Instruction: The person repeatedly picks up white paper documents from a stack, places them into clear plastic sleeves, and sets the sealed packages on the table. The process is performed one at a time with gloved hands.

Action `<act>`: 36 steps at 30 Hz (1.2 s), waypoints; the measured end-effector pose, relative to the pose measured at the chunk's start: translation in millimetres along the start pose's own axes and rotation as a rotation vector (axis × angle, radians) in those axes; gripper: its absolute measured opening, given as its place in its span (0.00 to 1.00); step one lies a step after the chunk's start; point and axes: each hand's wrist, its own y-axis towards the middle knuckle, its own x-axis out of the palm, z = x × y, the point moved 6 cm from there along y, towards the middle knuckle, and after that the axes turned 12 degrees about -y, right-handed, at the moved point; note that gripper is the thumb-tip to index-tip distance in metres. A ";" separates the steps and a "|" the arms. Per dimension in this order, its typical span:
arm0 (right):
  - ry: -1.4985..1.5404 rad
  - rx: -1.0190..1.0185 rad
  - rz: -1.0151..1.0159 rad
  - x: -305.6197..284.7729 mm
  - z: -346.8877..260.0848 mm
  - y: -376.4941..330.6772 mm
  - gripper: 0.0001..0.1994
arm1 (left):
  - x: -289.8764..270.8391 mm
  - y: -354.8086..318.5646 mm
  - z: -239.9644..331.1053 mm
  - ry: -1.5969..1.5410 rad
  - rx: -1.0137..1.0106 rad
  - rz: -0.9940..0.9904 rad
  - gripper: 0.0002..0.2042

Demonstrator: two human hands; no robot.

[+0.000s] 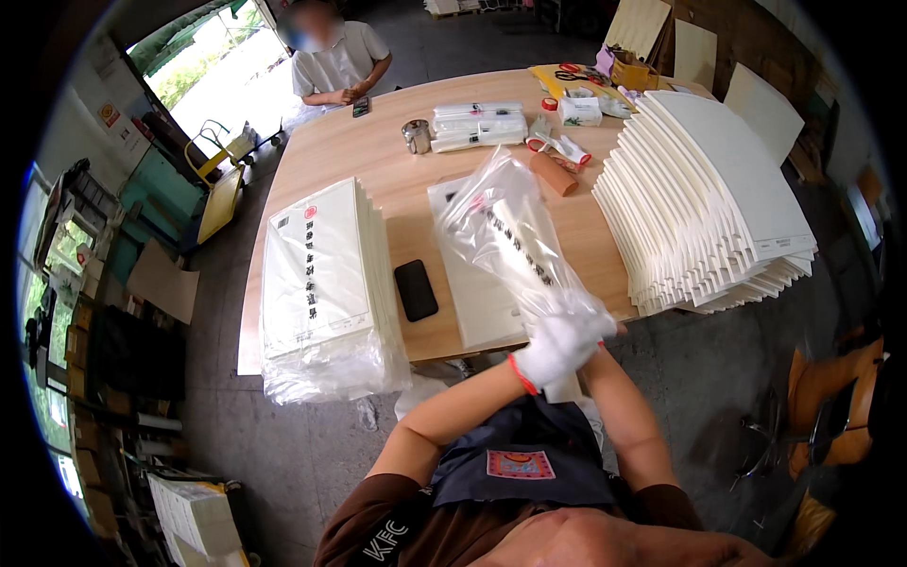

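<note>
White-gloved left hand [557,352] and right hand [605,328] touch a clear plastic bag [510,213]; blur hides how closed the fingers [586,319] are. Left paper stack [316,269] is bagged; right paper stack [713,175] isn't yet.

Glaring doorway [222,59], dim floor [307,435], fisheye-bent edges

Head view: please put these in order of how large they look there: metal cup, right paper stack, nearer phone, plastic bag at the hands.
1. right paper stack
2. plastic bag
3. nearer phone
4. metal cup; it stands farther away, so real size is unsure
</note>
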 end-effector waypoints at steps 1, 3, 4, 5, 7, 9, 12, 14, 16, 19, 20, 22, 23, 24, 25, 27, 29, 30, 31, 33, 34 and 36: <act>-0.126 -0.022 0.073 -3.4 -13.1 2.7 0.21 | 17.9 -4.2 2.2 0.057 -0.043 -0.143 0.14; -0.386 -0.046 0.215 -9.4 -29.1 -0.6 0.22 | 29.0 -19.5 -5.2 0.066 -0.037 -0.122 0.17; -0.513 -0.061 0.286 -12.1 -36.0 -4.2 0.22 | 26.4 -32.6 -25.5 0.065 -0.049 -0.038 0.16; -0.496 -0.074 0.096 1.6 -36.9 -18.9 0.21 | 19.2 -44.5 -42.7 0.067 -0.063 0.044 0.15; -0.447 -0.069 -0.289 28.1 -33.9 -56.8 0.21 | -9.1 -67.0 -73.2 0.017 -0.301 0.123 0.11; -0.093 -0.187 0.110 -10.6 -64.7 -98.1 0.22 | -16.3 -103.2 -84.4 0.134 -0.254 0.214 0.06; -0.436 0.074 0.363 -40.6 -70.1 -109.5 0.24 | 4.3 -135.7 -52.5 0.024 -0.253 0.148 0.05; -0.434 0.272 0.128 -14.6 -20.1 -102.6 0.20 | 9.3 -145.3 -22.9 -0.042 -0.173 0.102 0.05; -0.441 0.353 -0.115 11.4 26.8 -105.1 0.15 | 15.5 -180.9 -48.8 0.294 -0.218 0.109 0.08; -0.624 0.161 -0.075 6.5 18.6 -98.3 0.12 | -41.1 -222.2 -95.4 0.557 -0.547 0.300 0.10; -0.654 0.121 -0.104 4.0 12.6 -94.6 0.12 | -57.9 -233.5 -104.4 0.537 -0.539 0.425 0.07; -0.677 0.075 -0.170 -1.4 -1.7 -103.6 0.12 | -72.7 -240.0 -86.8 0.439 -0.634 0.491 0.06; -0.668 0.049 -0.197 -5.7 -8.0 -113.6 0.12 | -74.4 -243.1 -73.8 0.390 -0.675 0.536 0.06; -0.682 0.040 -0.269 -6.6 -14.0 -125.4 0.12 | -71.7 -250.8 -59.6 0.413 -0.655 0.520 0.07; -0.703 0.045 -0.348 -9.1 -17.8 -142.8 0.12 | -65.2 -261.2 -45.2 0.422 -0.635 0.495 0.09; -0.729 -0.117 -0.560 -5.5 -21.8 -187.0 0.15 | -52.4 -280.5 -12.1 0.346 -0.588 0.466 0.10; -0.651 -0.044 -0.837 -2.9 -26.4 -220.2 0.16 | -37.5 -311.3 -3.6 0.190 -0.642 0.359 0.10; -0.554 -0.023 -0.876 19.0 -9.0 -253.8 0.15 | -40.4 -308.2 1.9 -0.040 -0.678 0.322 0.09; -0.454 -0.016 -0.918 40.4 7.3 -278.9 0.15 | -42.8 -306.8 2.8 0.021 -0.670 0.334 0.10; -0.148 -0.050 -0.965 -3.1 -10.7 -230.7 0.15 | -46.6 -306.3 6.6 0.145 -0.670 0.355 0.11; -0.051 -0.020 -0.881 -17.3 -6.1 -201.8 0.16 | -50.9 -295.5 12.2 0.177 -0.605 0.371 0.12; 0.009 0.209 -0.644 -29.8 18.4 -171.7 0.16 | -58.6 -273.8 23.0 0.161 -0.516 0.380 0.12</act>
